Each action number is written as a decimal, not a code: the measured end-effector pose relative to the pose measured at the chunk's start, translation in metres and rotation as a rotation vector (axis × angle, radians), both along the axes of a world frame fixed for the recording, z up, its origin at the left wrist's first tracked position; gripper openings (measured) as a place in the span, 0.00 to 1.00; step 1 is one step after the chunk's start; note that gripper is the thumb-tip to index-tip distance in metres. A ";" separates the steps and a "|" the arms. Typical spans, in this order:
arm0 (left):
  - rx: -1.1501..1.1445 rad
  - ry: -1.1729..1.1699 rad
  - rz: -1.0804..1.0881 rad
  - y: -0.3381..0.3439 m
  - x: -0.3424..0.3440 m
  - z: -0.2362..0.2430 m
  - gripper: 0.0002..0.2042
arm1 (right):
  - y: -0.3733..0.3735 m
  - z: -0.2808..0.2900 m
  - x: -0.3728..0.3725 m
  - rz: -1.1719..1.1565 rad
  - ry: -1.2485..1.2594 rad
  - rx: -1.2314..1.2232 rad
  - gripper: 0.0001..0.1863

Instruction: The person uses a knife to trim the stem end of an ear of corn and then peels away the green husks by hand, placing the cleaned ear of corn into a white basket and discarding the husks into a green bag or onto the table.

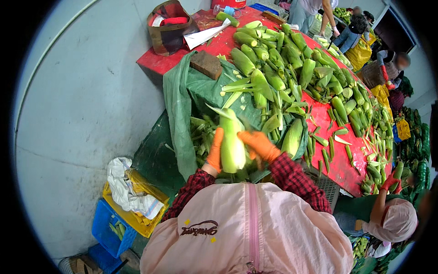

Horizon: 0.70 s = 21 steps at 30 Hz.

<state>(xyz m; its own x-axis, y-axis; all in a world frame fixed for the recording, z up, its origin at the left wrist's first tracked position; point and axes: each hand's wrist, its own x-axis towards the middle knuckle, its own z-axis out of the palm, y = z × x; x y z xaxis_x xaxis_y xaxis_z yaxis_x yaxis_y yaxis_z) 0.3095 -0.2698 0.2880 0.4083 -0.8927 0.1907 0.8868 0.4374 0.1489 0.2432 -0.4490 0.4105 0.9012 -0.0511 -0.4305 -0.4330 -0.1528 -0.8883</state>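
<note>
In front of my chest, an ear of corn in pale green husk stands roughly upright, a loose husk strip jutting from its top. My left hand, in an orange glove, is closed around its left side. Against the ear's right side is my right hand, also orange-gloved, its fingers curled and smeared by motion. A thin blur shows above it; what those fingers hold, if anything, I cannot make out. Beneath both hands, stripped husks lie in a hollow of green cloth. Another husked ear rests right of my right hand.
Many husked ears are heaped on the red table. A brick weighs down the cloth near a bag. Yellow and blue crates stand lower left. A co-worker in a pink cap works at right; others are farther off.
</note>
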 end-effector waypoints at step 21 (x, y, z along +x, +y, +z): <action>0.653 -0.319 0.354 -0.020 -0.014 0.021 0.25 | -0.013 -0.039 -0.006 -0.291 -0.016 0.324 0.07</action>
<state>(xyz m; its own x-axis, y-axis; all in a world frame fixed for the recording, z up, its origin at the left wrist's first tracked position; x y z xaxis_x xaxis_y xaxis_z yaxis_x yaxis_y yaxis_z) 0.2956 -0.2901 0.3093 0.7016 -0.6920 -0.1697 0.5835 0.4214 0.6942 0.2370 -0.4622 0.3717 0.8759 -0.1686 -0.4520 -0.4024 0.2616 -0.8773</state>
